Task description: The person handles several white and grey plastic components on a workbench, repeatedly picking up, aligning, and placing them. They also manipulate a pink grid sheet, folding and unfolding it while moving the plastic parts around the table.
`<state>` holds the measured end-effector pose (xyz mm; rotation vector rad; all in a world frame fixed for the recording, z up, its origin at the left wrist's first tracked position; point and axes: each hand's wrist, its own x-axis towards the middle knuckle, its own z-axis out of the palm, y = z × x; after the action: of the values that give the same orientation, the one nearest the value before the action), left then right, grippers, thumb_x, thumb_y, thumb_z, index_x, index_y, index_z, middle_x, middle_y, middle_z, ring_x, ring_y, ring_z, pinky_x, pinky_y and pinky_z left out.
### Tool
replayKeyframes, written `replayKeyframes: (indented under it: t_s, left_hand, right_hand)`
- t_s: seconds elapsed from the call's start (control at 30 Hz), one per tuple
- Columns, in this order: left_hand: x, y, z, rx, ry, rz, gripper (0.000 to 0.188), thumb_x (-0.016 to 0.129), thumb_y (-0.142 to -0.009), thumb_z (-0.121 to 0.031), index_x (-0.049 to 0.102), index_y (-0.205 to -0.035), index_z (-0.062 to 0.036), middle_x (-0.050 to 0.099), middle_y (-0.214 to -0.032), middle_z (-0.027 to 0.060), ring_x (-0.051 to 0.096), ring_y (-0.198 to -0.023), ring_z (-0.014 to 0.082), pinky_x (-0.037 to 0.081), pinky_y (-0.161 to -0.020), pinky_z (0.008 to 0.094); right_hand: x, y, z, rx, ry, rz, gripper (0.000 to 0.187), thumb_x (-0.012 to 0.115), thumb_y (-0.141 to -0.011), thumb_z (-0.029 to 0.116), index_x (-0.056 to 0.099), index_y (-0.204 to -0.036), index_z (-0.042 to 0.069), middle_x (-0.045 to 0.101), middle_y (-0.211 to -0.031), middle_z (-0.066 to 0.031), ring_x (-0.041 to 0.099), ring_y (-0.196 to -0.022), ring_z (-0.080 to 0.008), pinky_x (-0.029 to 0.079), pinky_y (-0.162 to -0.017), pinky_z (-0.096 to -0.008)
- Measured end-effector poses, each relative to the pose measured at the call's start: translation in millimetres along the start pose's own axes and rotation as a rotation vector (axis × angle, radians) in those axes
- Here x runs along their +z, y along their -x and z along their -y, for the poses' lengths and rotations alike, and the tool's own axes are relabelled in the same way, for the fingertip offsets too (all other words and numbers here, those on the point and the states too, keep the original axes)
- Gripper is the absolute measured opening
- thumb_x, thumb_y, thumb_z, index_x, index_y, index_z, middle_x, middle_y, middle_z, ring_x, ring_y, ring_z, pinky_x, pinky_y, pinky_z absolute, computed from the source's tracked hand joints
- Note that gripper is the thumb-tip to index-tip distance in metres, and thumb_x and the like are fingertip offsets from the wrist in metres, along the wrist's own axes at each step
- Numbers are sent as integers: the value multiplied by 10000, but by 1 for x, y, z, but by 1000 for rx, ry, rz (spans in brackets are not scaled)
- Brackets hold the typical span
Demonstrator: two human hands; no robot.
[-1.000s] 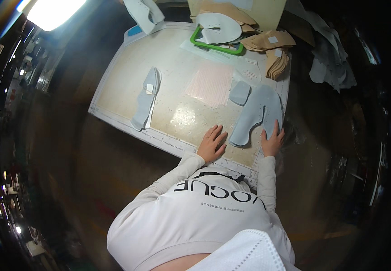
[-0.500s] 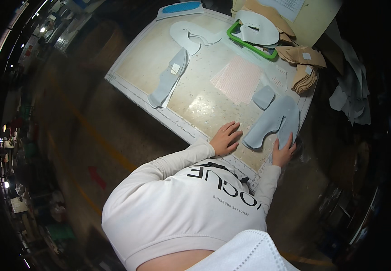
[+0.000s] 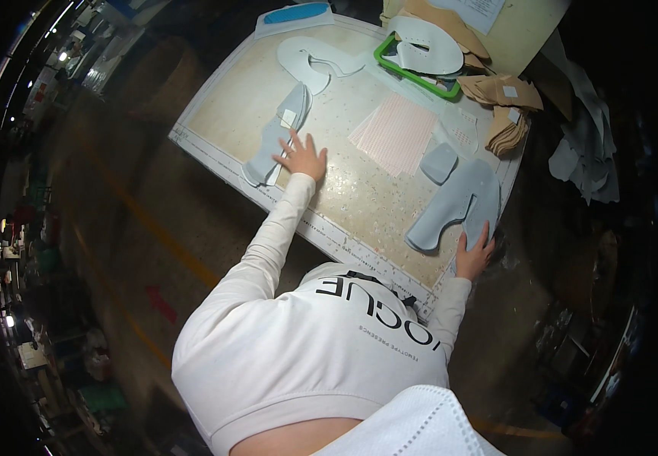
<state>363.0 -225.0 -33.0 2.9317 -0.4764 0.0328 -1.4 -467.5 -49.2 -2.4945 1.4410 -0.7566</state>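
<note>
My left hand (image 3: 302,158) is open with its fingers spread, beside a long stack of blue-grey cut pieces (image 3: 271,142) that has a small white tag on it. The fingertips overlap the stack's right edge; whether they touch it I cannot tell. At the table's right edge, my right hand (image 3: 475,252) rests its outstretched fingers on the lower end of a curved, U-shaped blue-grey shoe-upper piece (image 3: 483,186). A small rounded blue-grey piece (image 3: 438,163) lies just beyond that.
Pink lined sheets (image 3: 396,135) lie mid-table (image 3: 222,114). Farther back are a white curved piece (image 3: 298,57), a green basket (image 3: 420,83) with white pieces on top, and tan piece stacks (image 3: 508,131). A white board with a blue oval (image 3: 296,14) sits at the far left corner.
My left hand has swung left and away from me, from the near table edge to the tagged blue-grey stack, its fingers spreading. My right hand has stayed on the curved piece.
</note>
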Motion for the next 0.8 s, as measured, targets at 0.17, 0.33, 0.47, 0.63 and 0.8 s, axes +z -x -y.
replayKeyframes:
  t_s: [0.17,0.33,0.47,0.63,0.8]
  left_hand:
    - [-4,-27,71,-202,-66,90,637,393,-896,-569,360,-1432,-226,31,-1554,179,-18,-1399,473,24,-996,757]
    - [-5,-67,98,-421,-76,51,590,431,-895,-523,404,-1404,-226,93,-1545,183,48,-1400,464,51,-997,756]
    - [0,-96,74,-10,-32,-165,463,577,-841,-403,581,-1244,-175,283,-1471,211,207,-1360,458,164,-1045,670]
    - [20,-134,-14,288,4,-1,482,584,-840,-444,550,-1270,-227,212,-1496,226,177,-1374,454,259,-1069,563]
    - [19,-183,-59,109,-98,106,544,528,-877,-470,435,-1369,-256,59,-1538,219,98,-1400,456,249,-1069,591]
  right_hand:
    - [0,0,-1,-7,5,5,711,666,-800,362,348,-1430,273,400,-1321,-266,458,-1159,-442,397,-952,-483]
    - [1,2,-2,-20,1,-13,710,665,-800,361,349,-1429,273,395,-1325,-265,455,-1164,-444,397,-955,-483]
    - [2,0,0,7,-11,1,709,667,-798,359,352,-1428,274,394,-1326,-260,457,-1164,-440,399,-954,-482]
    - [2,1,-1,4,52,1,706,660,-801,375,352,-1429,276,396,-1324,-254,462,-1160,-434,402,-951,-481]
    - [1,1,-2,0,58,6,704,650,-805,395,352,-1430,270,392,-1332,-247,451,-1175,-429,394,-964,-477]
